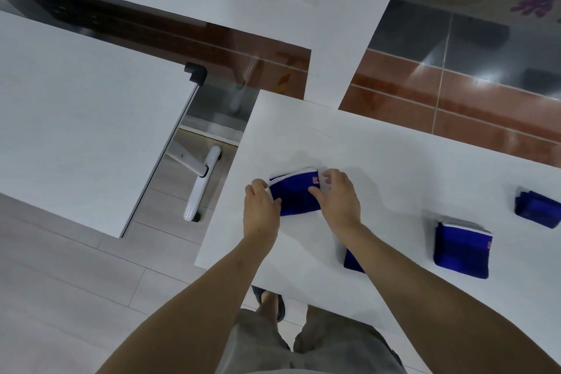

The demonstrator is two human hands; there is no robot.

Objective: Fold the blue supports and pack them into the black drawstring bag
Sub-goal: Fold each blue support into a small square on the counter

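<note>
Both hands, L (261, 206) & R (339, 196), pinch folded blue support (296, 193), white-edged, red logo, flat on table (394, 167).

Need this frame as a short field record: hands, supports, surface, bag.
surface: white table
left hand: holds left edge of the blue support
right hand: fingers on the same support's right edge
other supports: folded one to the right; another far right; one partly hidden under the right forearm
black drawstring bag: not in view
</note>
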